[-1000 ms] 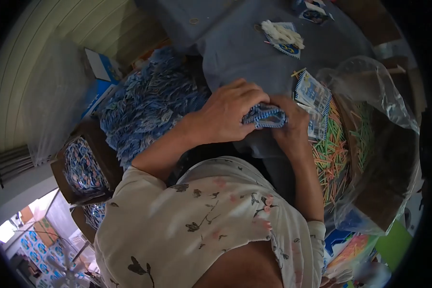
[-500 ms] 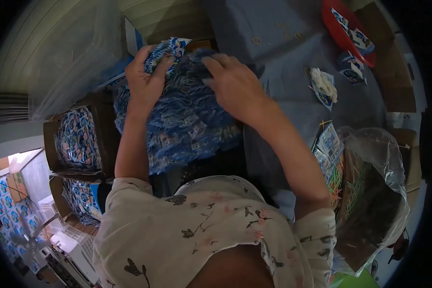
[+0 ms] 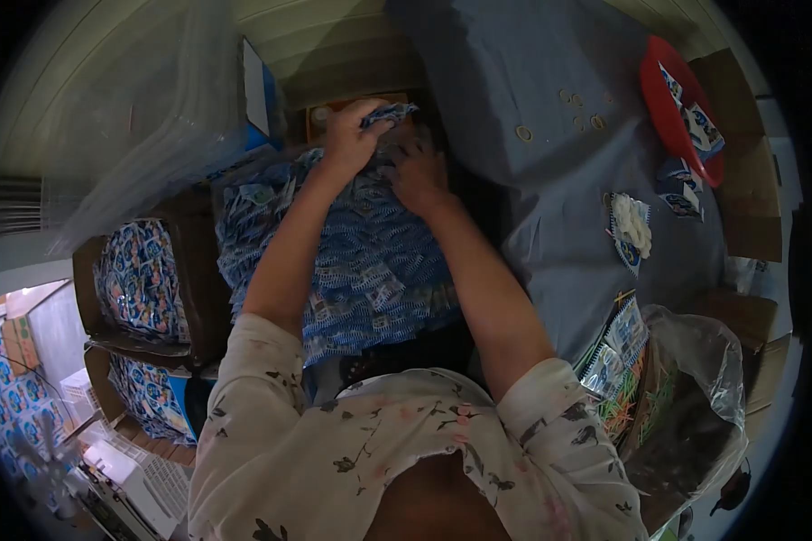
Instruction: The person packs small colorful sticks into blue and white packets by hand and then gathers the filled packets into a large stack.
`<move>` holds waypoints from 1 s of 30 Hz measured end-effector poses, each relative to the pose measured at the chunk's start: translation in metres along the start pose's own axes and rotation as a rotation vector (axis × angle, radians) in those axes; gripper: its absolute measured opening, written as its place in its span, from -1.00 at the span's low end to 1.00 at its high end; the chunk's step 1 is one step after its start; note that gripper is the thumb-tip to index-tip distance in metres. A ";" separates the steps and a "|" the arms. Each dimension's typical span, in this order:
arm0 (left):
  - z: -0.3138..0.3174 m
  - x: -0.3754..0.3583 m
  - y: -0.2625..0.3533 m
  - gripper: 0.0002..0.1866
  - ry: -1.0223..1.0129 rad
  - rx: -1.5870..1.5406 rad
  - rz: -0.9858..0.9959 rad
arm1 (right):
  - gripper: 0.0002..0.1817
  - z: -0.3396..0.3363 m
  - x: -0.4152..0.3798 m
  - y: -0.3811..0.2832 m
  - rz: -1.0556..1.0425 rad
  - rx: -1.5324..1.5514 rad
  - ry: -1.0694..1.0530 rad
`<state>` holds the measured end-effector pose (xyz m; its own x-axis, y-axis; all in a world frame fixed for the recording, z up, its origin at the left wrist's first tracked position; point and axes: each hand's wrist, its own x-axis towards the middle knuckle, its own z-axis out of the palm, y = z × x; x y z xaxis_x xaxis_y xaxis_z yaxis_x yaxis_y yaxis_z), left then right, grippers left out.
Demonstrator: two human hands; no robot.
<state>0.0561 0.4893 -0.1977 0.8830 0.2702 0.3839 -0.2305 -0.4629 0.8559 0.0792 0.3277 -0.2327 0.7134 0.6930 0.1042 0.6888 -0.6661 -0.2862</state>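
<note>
A broad heap of small blue-and-white packets [image 3: 370, 270] with zigzag edges lies in overlapping rows before me. Over its far end, my left hand [image 3: 346, 140] is closed around a small bunch of packets [image 3: 390, 114]. My right hand [image 3: 419, 176] is at the heap's far right edge, just below that bunch. Its fingers are blurred by motion and dim, so whether they grip a packet cannot be made out.
On the left stand cardboard boxes of packets [image 3: 140, 279] and clear plastic bags [image 3: 144, 135]. Rubber bands [image 3: 524, 134] lie on the grey cloth [image 3: 550, 225]. A red bowl [image 3: 654, 108], a packet with white stuff on it [image 3: 632, 225] and a plastic-lined box [image 3: 695, 406] are on the right.
Both hands have moved within the view: the left to the right with its bunch of packets, the right slightly lower. They are closer together at the heap's far end.
</note>
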 end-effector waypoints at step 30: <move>0.045 0.024 -0.043 -0.73 -0.712 0.835 0.086 | -0.69 0.005 -0.022 0.005 -0.031 0.005 0.025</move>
<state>0.1057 0.4779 -0.2410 0.9728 -0.2147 -0.0869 -0.1902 -0.9546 0.2294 0.0659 0.3105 -0.2412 0.6945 0.7063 0.1371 0.7103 -0.6427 -0.2869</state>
